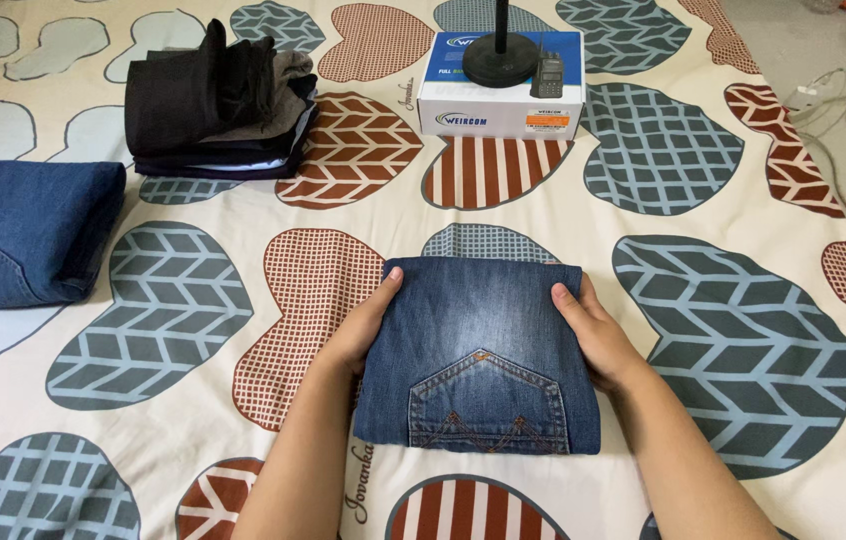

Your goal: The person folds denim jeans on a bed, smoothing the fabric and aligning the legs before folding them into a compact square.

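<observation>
A pair of blue jeans (481, 340) lies folded into a neat rectangle on the heart-patterned sheet (193, 300), with a back pocket facing up near me. My left hand (363, 325) presses against the fold's left edge, thumb resting on top. My right hand (598, 335) holds the right edge the same way, thumb on the denim. Both hands frame the folded jeans from the sides.
A second folded pair of darker jeans (23, 235) lies at the far left. A stack of dark folded clothes (218, 105) sits at the back left. A white and blue cardboard box (500, 85) holds a black stand base at the back centre. Cables (843, 110) trail on the floor at right.
</observation>
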